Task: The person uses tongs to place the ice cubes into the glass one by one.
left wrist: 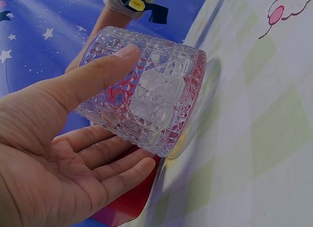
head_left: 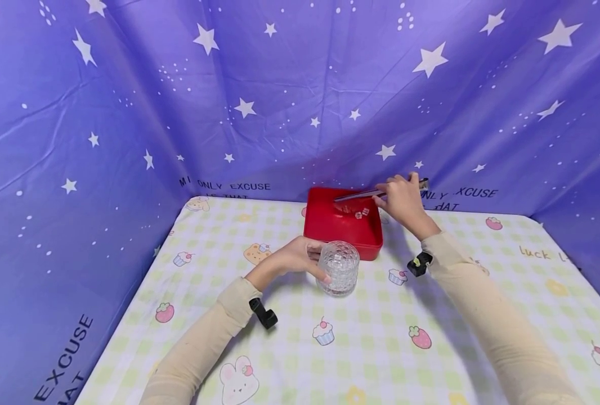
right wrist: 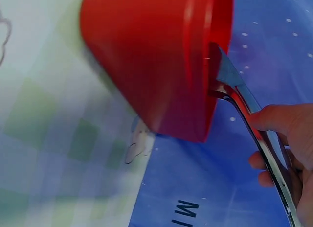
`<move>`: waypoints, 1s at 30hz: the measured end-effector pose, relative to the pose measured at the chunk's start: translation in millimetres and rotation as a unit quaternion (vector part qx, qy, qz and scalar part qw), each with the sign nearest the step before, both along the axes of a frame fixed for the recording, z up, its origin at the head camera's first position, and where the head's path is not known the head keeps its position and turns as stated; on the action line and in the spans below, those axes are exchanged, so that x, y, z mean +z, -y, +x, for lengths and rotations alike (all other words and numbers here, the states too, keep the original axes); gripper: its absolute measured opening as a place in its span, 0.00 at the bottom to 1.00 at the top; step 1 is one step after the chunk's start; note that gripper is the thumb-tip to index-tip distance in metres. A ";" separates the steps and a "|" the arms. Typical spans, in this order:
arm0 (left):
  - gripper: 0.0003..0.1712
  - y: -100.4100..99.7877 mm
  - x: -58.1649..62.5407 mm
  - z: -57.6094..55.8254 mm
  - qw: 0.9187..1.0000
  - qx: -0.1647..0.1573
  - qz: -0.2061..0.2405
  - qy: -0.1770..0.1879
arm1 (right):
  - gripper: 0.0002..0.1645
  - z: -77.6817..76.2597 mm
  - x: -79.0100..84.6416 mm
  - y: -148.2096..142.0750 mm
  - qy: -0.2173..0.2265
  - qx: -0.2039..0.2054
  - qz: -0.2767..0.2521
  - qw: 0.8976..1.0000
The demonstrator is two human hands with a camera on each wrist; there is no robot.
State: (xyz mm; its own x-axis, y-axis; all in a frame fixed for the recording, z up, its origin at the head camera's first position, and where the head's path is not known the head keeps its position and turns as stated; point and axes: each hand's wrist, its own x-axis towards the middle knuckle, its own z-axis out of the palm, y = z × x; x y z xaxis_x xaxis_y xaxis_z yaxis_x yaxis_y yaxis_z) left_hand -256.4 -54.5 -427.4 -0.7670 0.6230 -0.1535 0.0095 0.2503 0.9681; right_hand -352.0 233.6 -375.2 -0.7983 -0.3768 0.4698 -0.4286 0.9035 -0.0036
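Observation:
My left hand (head_left: 296, 256) holds a clear cut-glass tumbler (head_left: 339, 269) upright near the middle of the table. In the left wrist view the thumb lies across the side of the tumbler (left wrist: 146, 90), and the other fingers are on its opposite side. Behind it sits a red plastic box (head_left: 325, 224) with small clear cubes (head_left: 362, 213) inside. Metal tongs (head_left: 356, 195) are gripped in my right hand (head_left: 403, 198) at the box's right side. The right wrist view shows the tongs (right wrist: 247, 109) reaching over the box's rim; their tips are hidden inside.
A tablecloth (head_left: 280, 354) with green checks and cartoon prints covers the table. Purple star-patterned curtains (head_left: 290, 73) hang close behind the box and along both sides.

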 end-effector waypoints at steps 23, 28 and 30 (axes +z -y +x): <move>0.39 -0.7 -1.3 1.3 1.000 0.007 -0.002 0.009 | 0.15 34.2 24.4 -11.3 -0.030 0.015 -0.270 0.962; 0.38 -0.3 -3.4 1.1 1.000 0.003 0.003 0.013 | 0.14 42.7 26.4 -10.7 -0.052 0.042 -0.304 0.950; 0.39 -0.3 -2.5 0.7 1.000 0.003 0.004 0.010 | 0.14 46.6 28.5 -9.7 -0.062 0.049 -0.314 0.946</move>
